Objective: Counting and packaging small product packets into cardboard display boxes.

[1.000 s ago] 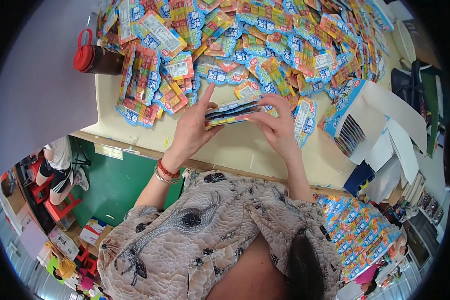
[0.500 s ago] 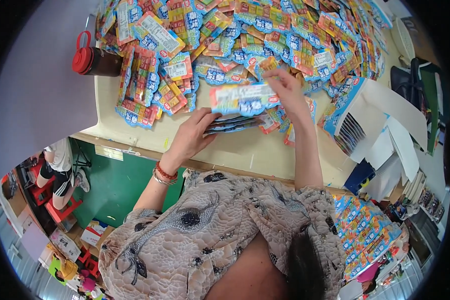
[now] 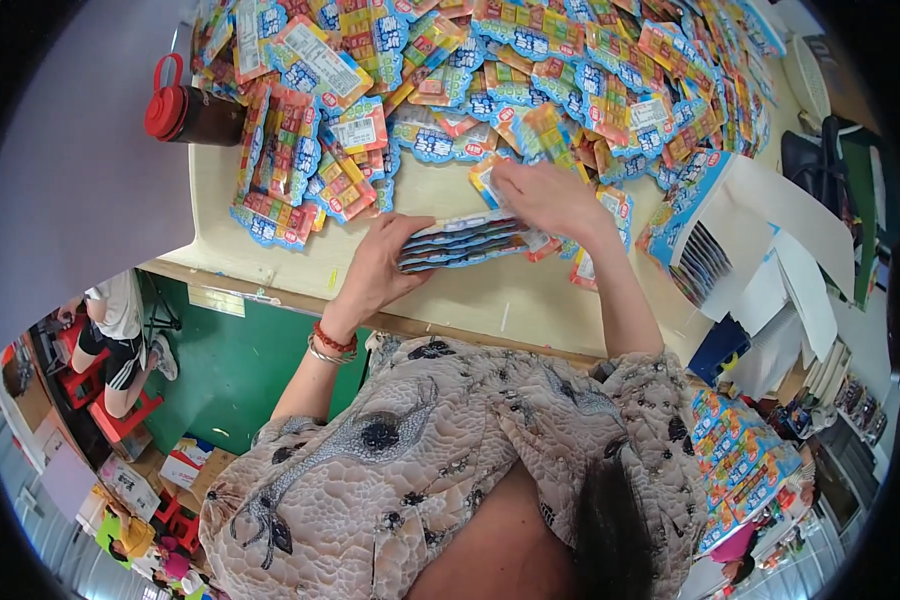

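My left hand (image 3: 375,265) is closed on the left end of a stack of flat packets (image 3: 460,243), held edge-on just above the table. Blue scalloped edges of several packets show in layers. My right hand (image 3: 555,205) is bent over the stack's right end, its fingers closed on a colourful packet (image 3: 484,178) that sticks out behind them. The fingertips are partly hidden. Beyond the hands lies a large heap of similar packets (image 3: 530,85), with small coloured pieces showing through their clear fronts.
A dark bottle with a red lid (image 3: 175,112) lies at the left of the heap. On the right, an open carton (image 3: 745,215) holds a row of packets. A blue box (image 3: 720,350) sits at the table's right edge. A person in shorts (image 3: 120,350) is at far left.
The packet my right hand held above the stack has come down onto it. My right hand has moved lower and left, and a packet now shows beyond its fingers.
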Demonstrator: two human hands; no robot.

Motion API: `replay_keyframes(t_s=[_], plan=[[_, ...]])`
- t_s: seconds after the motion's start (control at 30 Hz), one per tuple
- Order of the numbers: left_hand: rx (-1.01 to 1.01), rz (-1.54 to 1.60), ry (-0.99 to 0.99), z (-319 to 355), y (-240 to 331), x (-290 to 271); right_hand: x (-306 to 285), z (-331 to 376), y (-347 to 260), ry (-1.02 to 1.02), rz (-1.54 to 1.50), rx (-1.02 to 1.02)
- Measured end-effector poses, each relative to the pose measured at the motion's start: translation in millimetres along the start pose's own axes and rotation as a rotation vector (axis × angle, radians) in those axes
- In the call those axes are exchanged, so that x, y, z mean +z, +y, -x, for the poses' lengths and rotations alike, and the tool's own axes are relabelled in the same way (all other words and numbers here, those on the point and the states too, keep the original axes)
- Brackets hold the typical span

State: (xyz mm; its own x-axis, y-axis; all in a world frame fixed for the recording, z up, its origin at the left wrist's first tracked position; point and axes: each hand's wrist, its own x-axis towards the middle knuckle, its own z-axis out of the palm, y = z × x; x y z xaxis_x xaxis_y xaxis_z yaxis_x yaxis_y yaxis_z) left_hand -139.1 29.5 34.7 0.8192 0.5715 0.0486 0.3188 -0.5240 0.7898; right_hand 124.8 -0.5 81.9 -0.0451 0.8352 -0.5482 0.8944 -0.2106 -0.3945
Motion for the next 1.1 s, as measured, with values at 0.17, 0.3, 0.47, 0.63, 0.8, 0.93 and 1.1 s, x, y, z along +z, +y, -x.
replay_keyframes(t_s=[0.17,0.3,0.47,0.63,0.8,0.93,1.1], plan=[[-0.28,0.33,0.023,2,3,-3,15,33,-1,0.265,-0.339,-0.217],[-0.135,0.367,0.094,6,-10,7,69,30,1,0.359,-0.977,-0.354],[-0.107,0.448,0.146,9,-8,17,106,24,-4,0.422,-1.361,-0.272],[-0.029,0.264,0.173,5,-10,19,109,22,0,0.442,-1.179,-0.307],[-0.086,0.305,0.15,3,-9,17,107,25,-6,0.407,-1.285,-0.251],[-0.131,0.354,0.114,4,-12,16,107,22,-8,0.418,-1.271,-0.249],[-0.07,0.204,0.039,-2,-1,5,115,20,-8,0.469,-1.261,-0.19]])
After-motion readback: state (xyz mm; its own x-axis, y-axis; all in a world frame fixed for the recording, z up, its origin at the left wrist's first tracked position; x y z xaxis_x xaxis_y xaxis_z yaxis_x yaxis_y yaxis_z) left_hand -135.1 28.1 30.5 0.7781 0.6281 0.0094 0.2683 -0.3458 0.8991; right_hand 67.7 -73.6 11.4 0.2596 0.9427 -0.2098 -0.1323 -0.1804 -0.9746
